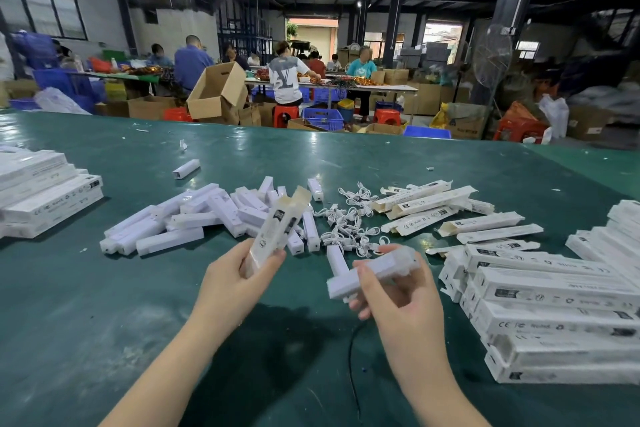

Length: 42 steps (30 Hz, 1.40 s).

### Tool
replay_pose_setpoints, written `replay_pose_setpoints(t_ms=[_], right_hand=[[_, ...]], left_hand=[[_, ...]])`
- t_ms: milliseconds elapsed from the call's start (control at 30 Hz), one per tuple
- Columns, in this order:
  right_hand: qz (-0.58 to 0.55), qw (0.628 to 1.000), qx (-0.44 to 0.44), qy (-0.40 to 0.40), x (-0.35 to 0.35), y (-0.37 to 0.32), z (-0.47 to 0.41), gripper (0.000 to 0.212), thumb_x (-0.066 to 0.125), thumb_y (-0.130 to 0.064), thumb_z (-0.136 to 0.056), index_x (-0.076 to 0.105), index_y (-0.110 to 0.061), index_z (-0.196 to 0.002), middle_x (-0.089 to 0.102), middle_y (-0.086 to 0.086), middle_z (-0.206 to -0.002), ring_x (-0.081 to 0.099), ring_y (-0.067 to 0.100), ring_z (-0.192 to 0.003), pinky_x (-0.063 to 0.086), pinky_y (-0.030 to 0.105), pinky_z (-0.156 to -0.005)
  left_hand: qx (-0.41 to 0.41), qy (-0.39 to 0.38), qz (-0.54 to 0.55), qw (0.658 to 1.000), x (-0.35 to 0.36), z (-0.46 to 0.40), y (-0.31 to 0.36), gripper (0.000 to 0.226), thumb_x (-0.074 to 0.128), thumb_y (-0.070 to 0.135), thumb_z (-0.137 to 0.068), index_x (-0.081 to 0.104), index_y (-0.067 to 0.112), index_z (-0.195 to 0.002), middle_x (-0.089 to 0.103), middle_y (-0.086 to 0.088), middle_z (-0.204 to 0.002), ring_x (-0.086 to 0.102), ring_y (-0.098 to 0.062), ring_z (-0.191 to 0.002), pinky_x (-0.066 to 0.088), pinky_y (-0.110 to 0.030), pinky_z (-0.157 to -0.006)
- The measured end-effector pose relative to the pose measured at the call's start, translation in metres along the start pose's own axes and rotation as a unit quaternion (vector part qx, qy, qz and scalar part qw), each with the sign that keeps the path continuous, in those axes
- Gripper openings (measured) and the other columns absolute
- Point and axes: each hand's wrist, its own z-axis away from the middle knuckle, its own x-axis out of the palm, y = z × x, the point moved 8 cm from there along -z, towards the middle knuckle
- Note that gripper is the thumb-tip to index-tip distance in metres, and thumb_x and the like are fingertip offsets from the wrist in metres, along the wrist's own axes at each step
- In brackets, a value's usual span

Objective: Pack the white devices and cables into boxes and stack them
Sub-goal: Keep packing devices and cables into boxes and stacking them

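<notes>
Bare green tabletop (pixel 86 305) lay open along the near edge and far side, while a heap of loose white plastic devices (pixel 194 218), a tangle of white cables (pixel 349 222) and stacked white printed cardboard boxes (pixel 554 298) at the right blocked the middle band and right flank.

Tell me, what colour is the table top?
Dark green table, clearest in the head view.
</notes>
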Motion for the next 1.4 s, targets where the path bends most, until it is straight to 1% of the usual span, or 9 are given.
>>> replay_pose_setpoints(t_ms=[100, 200, 367, 500, 633, 867, 1033, 1167, 1400], right_hand=[[-0.036, 0.999, 0.003, 0.008, -0.002, 0.003, -0.002, 0.029, 0.065, 0.003, -0.088, 0.056, -0.015, -0.108, 0.074, 0.004, -0.09, 0.073, 0.026, -0.07, 0.06, 0.028, -0.066], [-0.052, 0.999, 0.008, 0.009, -0.004, 0.001, -0.003, 0.024, 0.067, -0.002, -0.087, 0.057, -0.005, -0.109, 0.075, 0.008, -0.087, 0.074, 0.027, -0.073, 0.06, 0.03, -0.066], [-0.078, 0.995, -0.021, 0.062, -0.013, -0.014, -0.001, 0.038, 0.075, -0.023, -0.074, 0.058, -0.02, -0.107, 0.074, 0.004, -0.09, 0.074, 0.025, -0.077, 0.057, 0.021, -0.066], [-0.108, 0.99, -0.033, 0.082, -0.016, -0.019, -0.001, 0.064, 0.077, -0.03, -0.068, 0.047, -0.039, -0.124, 0.072, -0.005, -0.095, 0.074, 0.024, -0.082, 0.054, 0.015, -0.068], [-0.096, 0.992, -0.046, 0.066, -0.013, -0.021, 0.0, 0.063, 0.076, -0.028, -0.072, 0.046, -0.049, -0.123, 0.07, -0.01, -0.097, 0.074, 0.025, -0.084, 0.055, 0.017, -0.071], [-0.069, 0.995, -0.059, 0.048, -0.009, -0.019, 0.0, 0.034, 0.07, -0.013, -0.082, 0.051, -0.03, -0.105, 0.069, -0.011, -0.092, 0.074, 0.022, -0.076, 0.055, 0.016, -0.067], [-0.041, 0.997, -0.048, 0.054, -0.012, -0.012, -0.002, 0.04, 0.07, -0.006, -0.085, 0.05, -0.034, -0.105, 0.067, 0.002, -0.09, 0.072, 0.022, -0.073, 0.054, 0.017, -0.064], [-0.01, 0.999, -0.023, 0.032, -0.014, -0.003, -0.008, 0.045, 0.07, -0.008, -0.086, 0.045, -0.038, -0.109, 0.067, -0.006, -0.082, 0.069, 0.023, -0.074, 0.054, 0.02, -0.066], [0.03, 1.0, 0.003, -0.007, -0.015, 0.006, -0.016, 0.053, 0.069, -0.007, -0.087, 0.04, -0.046, -0.108, 0.062, 0.004, -0.092, 0.068, 0.022, -0.08, 0.054, 0.019, -0.067]], left_hand=[[0.052, 0.01, -0.061, 0.997, -0.001, 0.001, 0.006, 0.025, 0.073, 0.049, -0.075, 0.062, 0.027, -0.078, 0.057, 0.007, -0.06, 0.044, -0.012, -0.054, 0.038, -0.028, -0.054], [0.057, 0.01, -0.117, 0.992, 0.001, 0.002, 0.009, 0.029, 0.078, 0.049, -0.069, 0.057, 0.028, -0.075, 0.059, 0.011, -0.061, 0.051, -0.014, -0.057, 0.045, -0.032, -0.056], [0.082, -0.014, -0.187, 0.979, 0.01, 0.005, 0.014, 0.03, 0.068, 0.051, -0.075, 0.046, 0.03, -0.07, 0.055, 0.017, -0.06, 0.045, -0.013, -0.054, 0.036, -0.027, -0.051], [0.11, -0.025, -0.198, 0.974, 0.012, 0.008, 0.018, 0.041, 0.064, 0.049, -0.077, 0.039, 0.02, -0.065, 0.05, 0.009, -0.054, 0.041, -0.016, -0.052, 0.031, -0.029, -0.049], [0.12, -0.041, -0.224, 0.966, 0.014, 0.009, 0.019, 0.04, 0.061, 0.052, -0.077, 0.039, 0.021, -0.065, 0.051, 0.007, -0.055, 0.046, -0.017, -0.055, 0.034, -0.026, -0.05], [0.129, -0.046, -0.226, 0.965, 0.018, 0.011, 0.021, 0.038, 0.061, 0.052, -0.076, 0.04, 0.021, -0.068, 0.051, 0.008, -0.055, 0.047, -0.016, -0.058, 0.036, -0.025, -0.052], [0.14, -0.036, -0.237, 0.961, 0.016, 0.012, 0.023, 0.04, 0.061, 0.051, -0.078, 0.038, 0.02, -0.065, 0.048, 0.005, -0.054, 0.045, -0.019, -0.057, 0.04, -0.03, -0.056], [0.15, -0.039, -0.262, 0.952, 0.016, 0.013, 0.023, 0.039, 0.06, 0.052, -0.078, 0.041, 0.018, -0.07, 0.052, 0.005, -0.058, 0.048, -0.02, -0.063, 0.045, -0.031, -0.061], [0.194, -0.074, -0.307, 0.929, 0.024, 0.015, 0.025, 0.034, 0.057, 0.054, -0.078, 0.047, 0.021, -0.075, 0.052, 0.008, -0.06, 0.045, -0.017, -0.065, 0.045, -0.03, -0.061]])
